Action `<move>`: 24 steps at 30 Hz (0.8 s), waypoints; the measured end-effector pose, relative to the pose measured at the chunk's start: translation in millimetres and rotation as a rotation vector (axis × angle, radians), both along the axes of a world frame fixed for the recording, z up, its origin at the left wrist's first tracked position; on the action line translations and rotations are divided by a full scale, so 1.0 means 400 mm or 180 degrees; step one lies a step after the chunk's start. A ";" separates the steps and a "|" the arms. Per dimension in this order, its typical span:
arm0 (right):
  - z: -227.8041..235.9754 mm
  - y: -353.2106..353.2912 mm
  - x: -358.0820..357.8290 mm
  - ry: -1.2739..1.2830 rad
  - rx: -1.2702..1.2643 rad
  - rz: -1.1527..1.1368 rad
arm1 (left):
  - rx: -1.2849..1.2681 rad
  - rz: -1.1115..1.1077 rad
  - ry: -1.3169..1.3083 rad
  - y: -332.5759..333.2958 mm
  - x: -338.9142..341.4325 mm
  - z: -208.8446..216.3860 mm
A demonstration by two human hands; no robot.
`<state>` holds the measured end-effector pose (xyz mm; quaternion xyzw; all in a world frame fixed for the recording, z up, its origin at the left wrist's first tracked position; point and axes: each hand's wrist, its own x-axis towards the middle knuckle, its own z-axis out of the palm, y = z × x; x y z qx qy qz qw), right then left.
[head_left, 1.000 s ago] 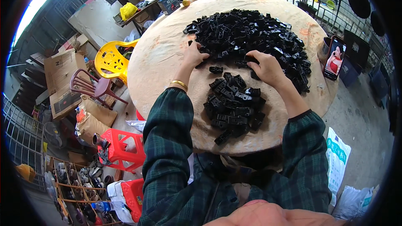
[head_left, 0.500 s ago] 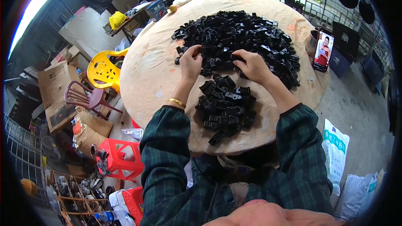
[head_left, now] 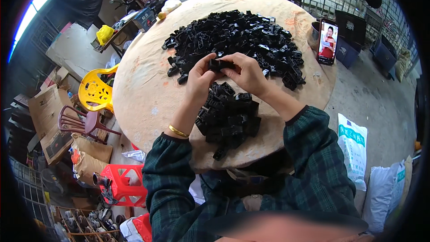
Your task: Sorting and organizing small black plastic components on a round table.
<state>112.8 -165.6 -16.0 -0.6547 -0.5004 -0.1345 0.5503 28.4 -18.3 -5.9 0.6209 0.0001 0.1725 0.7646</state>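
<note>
My left hand (head_left: 199, 79) and my right hand (head_left: 247, 74) meet above the table, both closed on a small black plastic part (head_left: 220, 65). Fingers cover much of it, so its exact shape does not show. Beyond them spreads a large heap of similar black plastic parts (head_left: 233, 31). A smaller heap of black plastic pieces (head_left: 233, 123) lies nearer to me, just below my hands. Both heaps rest on a round table (head_left: 141, 103) with a pale, patterned cloth.
At the table's right edge a phone (head_left: 327, 42) stands upright beside a dark metal cup (head_left: 313, 32). A yellow chair (head_left: 96, 90) and a red stool (head_left: 121, 183) are on the left. White sacks (head_left: 353, 150) stand on the floor at right.
My hands, apart at the near edge of the large heap before, have come together around one black part. The whole view has shifted slightly, moving the table leftward in the picture.
</note>
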 end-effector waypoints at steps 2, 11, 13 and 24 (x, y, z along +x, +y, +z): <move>0.004 0.000 -0.003 0.0585 0.0097 0.0075 | 0.0260 0.0112 -0.0197 -0.034 -0.008 0.012; 0.006 0.010 -0.002 0.0173 0.0313 0.0183 | -0.0267 -0.0034 0.0166 0.024 -0.005 0.018; 0.020 -0.005 0.000 0.0066 0.0334 0.0403 | -0.0426 -0.0239 0.0735 0.040 -0.016 0.024; 0.041 -0.014 -0.013 -0.1184 -0.0014 0.0439 | -0.0598 -0.0741 0.1149 0.062 -0.010 0.002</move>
